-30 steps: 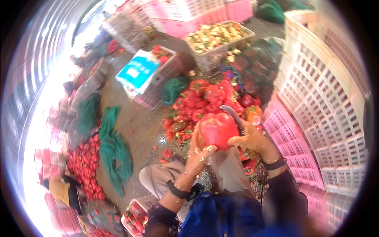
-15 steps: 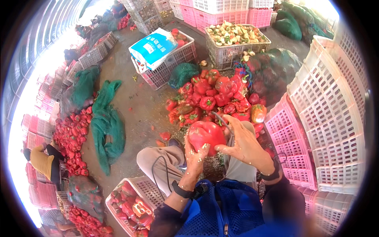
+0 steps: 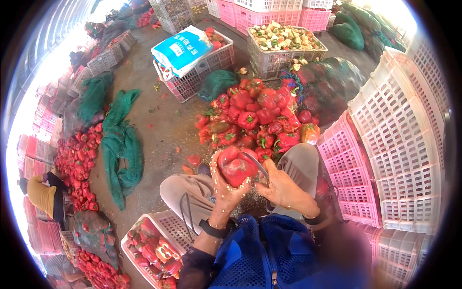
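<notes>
Cups a large red pepper (image 3: 236, 168) in the left hand (image 3: 226, 192), between the bent knees (image 3: 302, 161), with fingers curled round the far left side and thumb on the near side. Grasps a curved blade (image 3: 260, 165) in the right hand (image 3: 281, 185), just right of the pepper, with the handle hidden by the fingers. Lays the blade along the pepper's right side; cannot tell resting from cutting in. Angles both wrists inward toward each other, with a dark band (image 3: 214, 229) on each and pale specks (image 3: 216, 195) stuck to the skin.

Has a white crate (image 3: 171, 229) behind and left of the left hand, with red peppers gathered toward the far left end, one cut open to the pale inside. Faces a heap of red peppers (image 3: 255, 111) just beyond both hands, then, farther ahead, a pale crate (image 3: 269, 60) full of whitish and green pieces. Has another crate (image 3: 202, 74) ahead and left of the heap, topped by a blue and white bag (image 3: 180, 50), with red peppers at the far right corner. Sits beside stacked pink and white crates (image 3: 397, 144), right of the right hand.
</notes>
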A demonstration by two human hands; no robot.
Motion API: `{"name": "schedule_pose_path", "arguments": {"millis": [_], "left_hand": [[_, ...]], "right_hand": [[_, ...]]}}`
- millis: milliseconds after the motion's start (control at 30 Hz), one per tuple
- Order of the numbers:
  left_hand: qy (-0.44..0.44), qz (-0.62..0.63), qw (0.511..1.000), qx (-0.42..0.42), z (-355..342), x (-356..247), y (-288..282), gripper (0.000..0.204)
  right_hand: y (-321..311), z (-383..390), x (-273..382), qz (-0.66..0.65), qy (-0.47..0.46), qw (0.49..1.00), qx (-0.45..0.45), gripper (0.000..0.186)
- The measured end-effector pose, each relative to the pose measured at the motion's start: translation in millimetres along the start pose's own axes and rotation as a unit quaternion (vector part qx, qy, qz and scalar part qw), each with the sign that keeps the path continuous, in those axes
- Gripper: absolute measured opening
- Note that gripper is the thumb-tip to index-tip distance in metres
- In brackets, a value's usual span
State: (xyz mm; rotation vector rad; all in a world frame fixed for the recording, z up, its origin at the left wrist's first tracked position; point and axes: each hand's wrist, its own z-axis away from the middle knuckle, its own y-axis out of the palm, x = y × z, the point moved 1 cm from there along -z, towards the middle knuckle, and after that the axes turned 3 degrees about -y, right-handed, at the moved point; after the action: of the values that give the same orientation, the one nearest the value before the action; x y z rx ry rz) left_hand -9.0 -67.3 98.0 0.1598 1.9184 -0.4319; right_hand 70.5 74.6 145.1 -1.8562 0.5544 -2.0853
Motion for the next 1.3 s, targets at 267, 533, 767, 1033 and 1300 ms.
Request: {"name": "schedule_pose_path", "arguments": {"millis": [267,533,767,1033,1300], "left_hand": [[-0.258,0.336,0.901,-0.094,11,42,21,0.053],[-0.314,0.560,0.765,-0.057,12,39,30,0.053],[-0.279,0.451,0.845,-0.075,6,20,32,0.052],[-0.177,0.292,0.940,0.017,7,26,19,0.079],[-0.160,0.066,0.972,0.156,3,2,18,0.088]], "right_hand": [[30,21,-37,-0.022,0.043,0.998,0.027,0.032],[21,23,-30,0.028,-0.038,0.998,-0.042,0.024],[14,34,-20,-0.071,0.013,0.994,-0.085,0.025],[-16,6,-32,-0.098,-0.075,0.977,-0.172,0.065],[-4,5,-51,-0.247,-0.046,0.967,-0.039,0.082]]}}
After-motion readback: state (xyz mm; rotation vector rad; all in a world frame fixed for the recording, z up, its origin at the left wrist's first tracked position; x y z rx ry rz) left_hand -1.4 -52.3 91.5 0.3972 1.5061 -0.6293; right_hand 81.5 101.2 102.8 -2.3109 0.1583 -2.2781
